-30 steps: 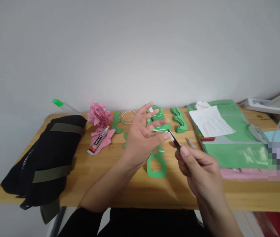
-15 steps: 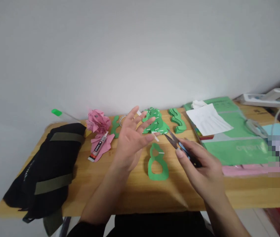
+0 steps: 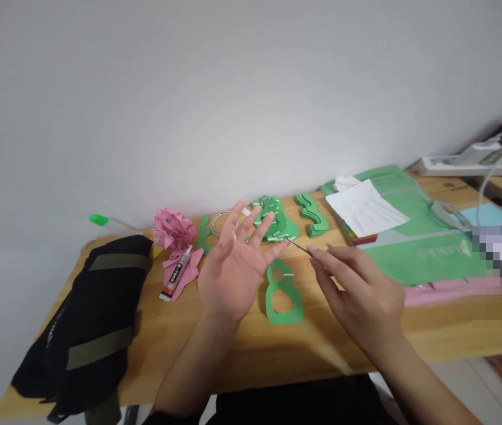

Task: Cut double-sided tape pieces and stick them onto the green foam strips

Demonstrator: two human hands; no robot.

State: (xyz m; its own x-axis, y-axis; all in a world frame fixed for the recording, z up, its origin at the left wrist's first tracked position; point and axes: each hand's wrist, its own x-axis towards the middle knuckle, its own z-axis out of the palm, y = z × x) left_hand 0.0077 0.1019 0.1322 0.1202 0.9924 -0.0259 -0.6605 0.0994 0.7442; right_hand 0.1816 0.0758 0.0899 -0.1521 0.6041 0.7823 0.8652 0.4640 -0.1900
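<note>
- Head view: the left hand (image 3: 233,280) was palm up over the wooden tabletop (image 3: 242,366), its fingers spread wide and not pinching. Twelve o'clock means toward the wall (image 3: 251,94).
- A little white strip (image 3: 246,211) was by its fingertips. I could not tell if it was stuck on.
- The right hand (image 3: 361,289), at 3 o'clock from the left one, had its grip pinched on a thin dark tool (image 3: 298,245). The tool's tip was close to the left little finger; I could not tell if they touched.
- A green paper loop shape (image 3: 284,316) lay flat between the hands, at about 4 o'clock from the left palm. It had one white strip on it.
- At 1 o'clock from the left palm was a green pile (image 3: 272,221) dotted with white strips, and at 2 o'clock a wavy green stack (image 3: 310,215).
- A thin ring (image 3: 217,223) peeked out behind the left fingers, beside a wavy green piece (image 3: 203,233).
- At 10 o'clock sat a crinkly pink flower (image 3: 173,229). At 9 o'clock a glue tube (image 3: 174,276) lay on pink paper (image 3: 193,265), with a black bag (image 3: 87,319) past it.
- At 1 o'clock from the right hand, white paper (image 3: 366,206) lay on a green pack (image 3: 414,218).
</note>
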